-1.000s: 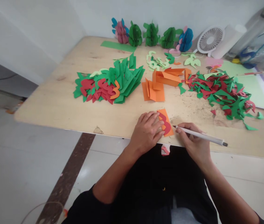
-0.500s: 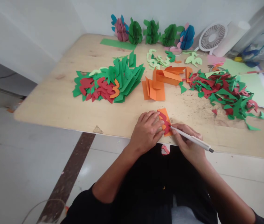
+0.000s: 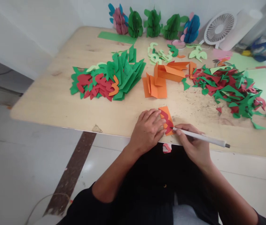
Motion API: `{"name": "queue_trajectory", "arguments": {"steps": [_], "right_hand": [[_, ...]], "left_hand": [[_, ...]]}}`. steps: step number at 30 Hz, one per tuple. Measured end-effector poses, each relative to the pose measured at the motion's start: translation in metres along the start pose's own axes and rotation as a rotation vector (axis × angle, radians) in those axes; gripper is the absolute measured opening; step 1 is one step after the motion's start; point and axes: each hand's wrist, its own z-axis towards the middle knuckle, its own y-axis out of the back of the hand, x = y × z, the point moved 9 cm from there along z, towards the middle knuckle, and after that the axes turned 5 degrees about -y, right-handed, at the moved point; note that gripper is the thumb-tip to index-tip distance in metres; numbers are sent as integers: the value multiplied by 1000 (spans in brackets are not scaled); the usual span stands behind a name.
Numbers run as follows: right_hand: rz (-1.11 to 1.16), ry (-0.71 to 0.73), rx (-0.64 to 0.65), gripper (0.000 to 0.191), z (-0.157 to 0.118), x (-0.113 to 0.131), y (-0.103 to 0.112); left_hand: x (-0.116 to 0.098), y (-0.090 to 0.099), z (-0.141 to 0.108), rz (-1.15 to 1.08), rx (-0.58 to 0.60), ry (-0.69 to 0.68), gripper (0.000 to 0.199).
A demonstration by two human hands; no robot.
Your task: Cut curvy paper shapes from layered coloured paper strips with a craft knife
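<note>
An orange paper piece lies near the table's front edge, with a red scalloped paper cutout on top of it. My left hand rests flat with its fingers stretched over the left side of both papers, pressing them to the table. In my right hand is a white pen, pinched close to its tip. That tip touches the lower right edge of the red cutout. Just beyond my hands sit folded orange papers.
Green and red cutouts are heaped at left centre. Red and green scraps spread at right. Along the wall stand several paper honeycomb figures and a white fan. Pale green cutouts lie in the middle back.
The pen has tipped lower and swung its back end to the right, its tip still at the cutout's edge. My left hand stays on the papers. The camera view has shifted slightly.
</note>
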Motion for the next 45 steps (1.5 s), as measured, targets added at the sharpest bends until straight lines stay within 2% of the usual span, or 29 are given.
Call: {"name": "queue_trajectory", "arguments": {"steps": [6,13,26,45], "right_hand": [[-15,38,61,6,-5,5,-7],[-49,132,55,5,-5,12,-10],[-97,178,51,6,-6,17,-10],[-95,61,47,9,-5,6,-9]], "left_hand": [[1,0,0,11,9,9,28],[1,-1,0,8,9,-2,27],[1,0,0,7,3,-3,27],[0,0,0,7,15,1,26]]}}
